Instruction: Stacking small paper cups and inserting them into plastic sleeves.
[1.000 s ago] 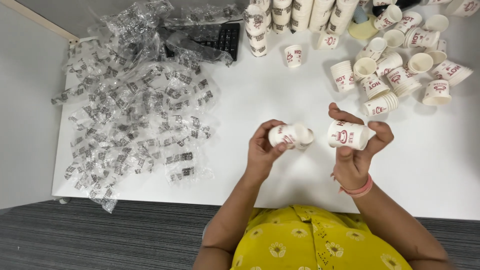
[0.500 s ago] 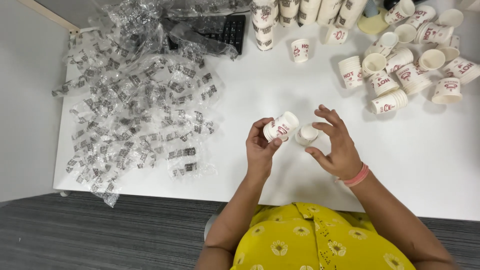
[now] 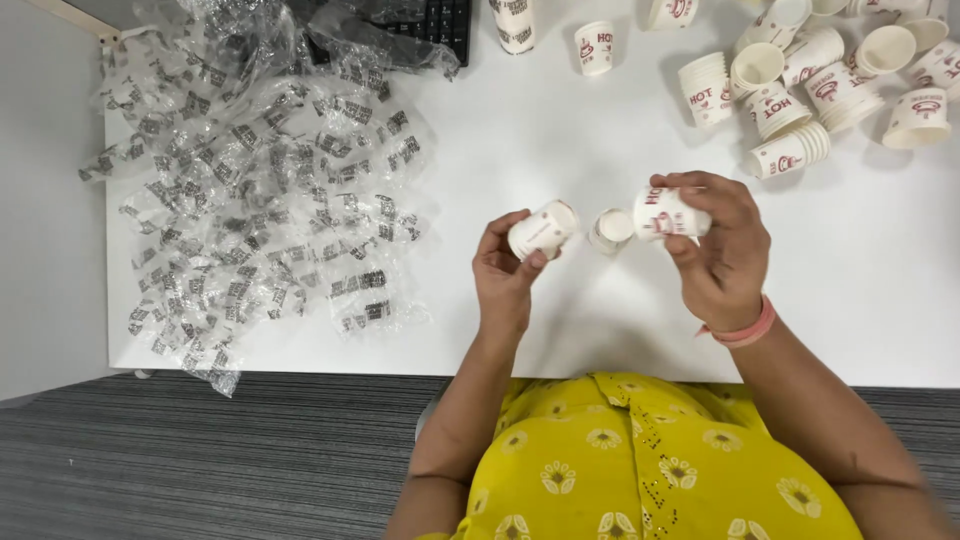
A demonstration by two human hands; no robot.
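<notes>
- The left hand [image 3: 508, 268] is closed around a small white paper cup [image 3: 543, 229] with red print; the thumb and the fingers grip its side, and the cup lies tilted with its mouth pointing up and to the right.
- The right hand [image 3: 722, 248] is closed around a second paper cup [image 3: 666, 213] of the same kind; the fingers curl over the top and the thumb presses from below (this cup lies on its side, bottom toward the left hand).
- Between the two held cups there is a third paper cup [image 3: 611, 229]. It is just beside the right hand's cup, but I cannot tell if a hand holds it or if it rests on the table.
- All three cups are above the white table [image 3: 560, 120], near its front edge, in front of the person's yellow flowered garment [image 3: 640, 460].
- On the right wrist sits a pink band [image 3: 745, 331].
- Behind the right hand, well apart, lies a heap of loose paper cups [image 3: 800, 80], some nested in short stacks, some lying on their sides.
- Left of the left hand, well apart, a big pile of clear plastic wrappers [image 3: 260, 190] with dark print covers the table.
- Behind this pile a black keyboard [image 3: 445, 20] shows partly, under more plastic.
</notes>
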